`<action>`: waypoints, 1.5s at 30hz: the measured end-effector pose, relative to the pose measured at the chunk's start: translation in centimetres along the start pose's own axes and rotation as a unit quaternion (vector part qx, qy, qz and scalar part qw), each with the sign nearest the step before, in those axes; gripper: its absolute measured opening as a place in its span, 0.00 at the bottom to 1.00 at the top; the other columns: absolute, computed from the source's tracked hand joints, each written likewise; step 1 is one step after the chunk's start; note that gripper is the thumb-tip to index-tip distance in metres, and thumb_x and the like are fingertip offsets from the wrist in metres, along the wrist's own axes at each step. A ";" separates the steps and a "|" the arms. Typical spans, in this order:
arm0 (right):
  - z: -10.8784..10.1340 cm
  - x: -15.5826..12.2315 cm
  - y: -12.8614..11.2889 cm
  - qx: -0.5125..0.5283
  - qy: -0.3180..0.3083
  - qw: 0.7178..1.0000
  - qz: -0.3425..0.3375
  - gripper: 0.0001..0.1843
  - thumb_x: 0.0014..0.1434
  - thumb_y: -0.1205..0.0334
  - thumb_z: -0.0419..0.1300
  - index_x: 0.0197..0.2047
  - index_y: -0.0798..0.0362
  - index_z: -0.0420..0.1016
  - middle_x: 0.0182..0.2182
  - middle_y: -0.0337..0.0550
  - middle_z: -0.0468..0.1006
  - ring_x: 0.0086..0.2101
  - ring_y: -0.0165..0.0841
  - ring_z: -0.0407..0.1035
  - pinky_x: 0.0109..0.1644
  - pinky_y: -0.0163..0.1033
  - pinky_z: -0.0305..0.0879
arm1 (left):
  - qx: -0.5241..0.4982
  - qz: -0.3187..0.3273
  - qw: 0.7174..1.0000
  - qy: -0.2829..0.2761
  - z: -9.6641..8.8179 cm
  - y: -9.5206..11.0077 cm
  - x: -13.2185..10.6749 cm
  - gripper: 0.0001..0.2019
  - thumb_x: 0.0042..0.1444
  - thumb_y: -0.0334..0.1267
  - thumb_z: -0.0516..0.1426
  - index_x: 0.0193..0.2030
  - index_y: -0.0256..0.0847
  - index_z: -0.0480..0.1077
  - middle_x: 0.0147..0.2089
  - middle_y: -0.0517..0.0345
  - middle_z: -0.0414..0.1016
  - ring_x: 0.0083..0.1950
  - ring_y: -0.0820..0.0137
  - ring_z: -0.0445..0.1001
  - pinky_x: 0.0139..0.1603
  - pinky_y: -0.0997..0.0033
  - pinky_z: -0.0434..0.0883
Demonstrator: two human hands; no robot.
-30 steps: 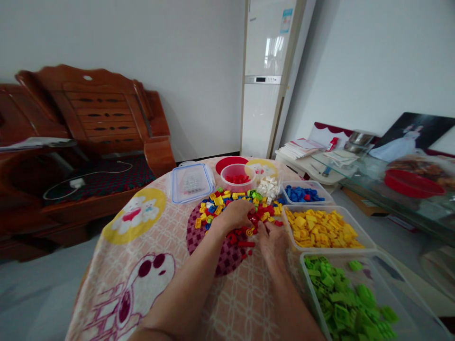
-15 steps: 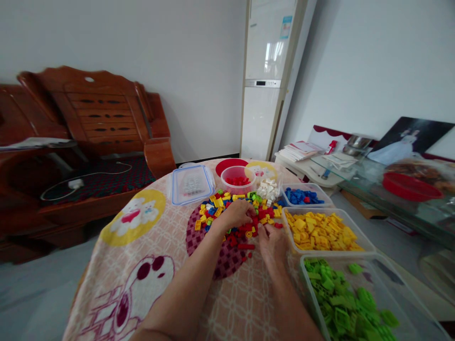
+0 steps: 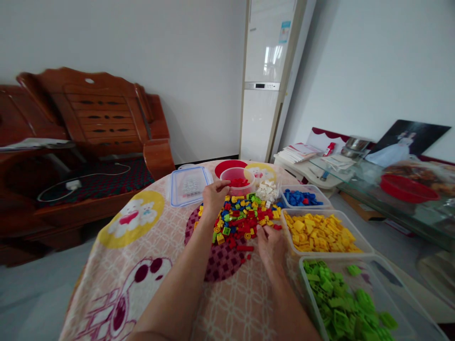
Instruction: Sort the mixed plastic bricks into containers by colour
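A pile of mixed red, yellow, blue and green toy bricks (image 3: 241, 219) lies on the round table's patterned cloth (image 3: 142, 265). My left hand (image 3: 214, 195) is raised at the pile's far left edge, fingers curled shut, close to the round tub of red bricks (image 3: 237, 179); what it holds is hidden. My right hand (image 3: 270, 242) rests on the cloth at the pile's near right edge, fingers bent onto the bricks, beside the tray of yellow bricks (image 3: 320, 229).
A tray of green bricks (image 3: 337, 298) sits at the near right, a tub of blue bricks (image 3: 302, 196) and a white brick heap (image 3: 267, 190) farther back. A clear lid (image 3: 189, 184) lies left of the red tub. A wooden bench (image 3: 81, 137) stands left, a glass table (image 3: 391, 184) right.
My left hand lifted off the middle of the pile and moved back and left toward the red tub, fingers closed. My right hand stayed at the pile's near right edge.
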State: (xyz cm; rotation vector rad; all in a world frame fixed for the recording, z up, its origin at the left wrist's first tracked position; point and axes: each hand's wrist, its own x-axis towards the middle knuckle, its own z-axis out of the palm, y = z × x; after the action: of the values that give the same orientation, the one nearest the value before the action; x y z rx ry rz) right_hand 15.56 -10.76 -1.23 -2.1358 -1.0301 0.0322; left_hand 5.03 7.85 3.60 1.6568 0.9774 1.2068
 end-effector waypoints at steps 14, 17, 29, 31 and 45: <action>0.1 0.1 0.1 -0.001 -0.009 1.000 0.002 0.21 0.63 0.54 0.52 0.22 0.54 0.71 0.19 0.39 0.70 0.22 0.28 0.55 0.30 0.36 0.43 | 0.253 0.077 0.881 -0.392 -0.4 3.8 -2.2 0.12 0.46 0.39 0.61 0.37 0.38 0.78 0.28 0.60 0.77 0.29 0.71 0.74 0.31 0.75 0.67; 0.1 0.1 0.1 0.004 -0.012 1.000 0.001 0.20 0.63 0.54 0.52 0.22 0.54 0.70 0.19 0.40 0.71 0.23 0.28 0.57 0.30 0.36 0.43 | 0.368 0.112 0.811 -0.441 0.9 4.4 -3.6 0.13 0.41 0.40 0.65 0.35 0.39 0.77 0.33 0.58 0.78 0.34 0.68 0.73 0.31 0.74 0.64; -0.1 0.0 -0.2 0.010 -0.005 1.000 0.009 0.21 0.62 0.53 0.52 0.22 0.53 0.71 0.18 0.38 0.69 0.22 0.28 0.57 0.29 0.37 0.42 | 0.347 0.086 0.818 -0.451 1.6 2.9 -3.3 0.06 0.45 0.38 0.62 0.31 0.39 0.75 0.25 0.61 0.75 0.27 0.73 0.71 0.26 0.76 0.59; -0.1 0.0 -0.1 0.006 0.001 1.000 0.002 0.20 0.62 0.54 0.52 0.21 0.53 0.71 0.18 0.38 0.69 0.22 0.28 0.56 0.29 0.37 0.42 | 0.323 0.072 0.825 -0.458 1.7 2.7 -3.3 0.07 0.45 0.38 0.62 0.31 0.39 0.75 0.23 0.63 0.74 0.26 0.73 0.71 0.25 0.77 0.59; 0.1 0.1 0.2 0.006 -0.011 1.000 0.005 0.21 0.61 0.52 0.51 0.20 0.53 0.68 0.17 0.40 0.68 0.22 0.29 0.56 0.29 0.37 0.40 | 0.455 0.127 0.773 -0.422 2.4 4.5 -4.7 0.12 0.40 0.39 0.65 0.35 0.43 0.77 0.37 0.55 0.79 0.39 0.64 0.75 0.31 0.73 0.64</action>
State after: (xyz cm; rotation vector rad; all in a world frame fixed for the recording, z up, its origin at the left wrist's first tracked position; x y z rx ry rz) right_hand 15.71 -10.75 -1.39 -2.1335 -1.0286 0.0667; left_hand 6.77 1.58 5.95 2.7825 0.7537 -0.0894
